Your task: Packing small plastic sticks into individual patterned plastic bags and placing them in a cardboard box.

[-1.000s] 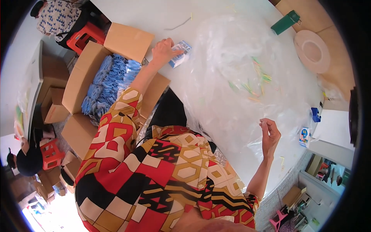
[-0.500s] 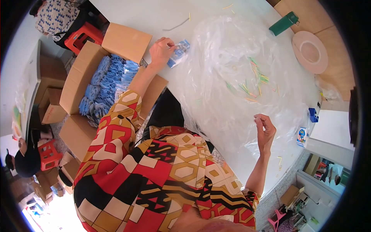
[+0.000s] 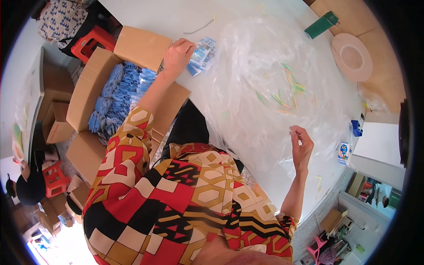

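Moved: packet (image 3: 201, 56) in my left hand (image 3: 177, 54) has slid a little further onto the bench (image 3: 168, 15); right hand (image 3: 301, 147) lifted slightly.
Box: open carton (image 3: 90, 95) of blue packets (image 3: 119, 90), far left, below bench edge.
Left hand: pinching the packet's near edge, packet flat on the bench.
Handling: looks light, thin, floppy film; best gripped at an edge seam.
Axis: long side runs roughly up-right to down-left.
Middle: clear plastic sheet (image 3: 260, 66), coloured strips (image 3: 287, 90) on it.
Right hand: raised, fingertips pinched; can't tell whether it holds anything.
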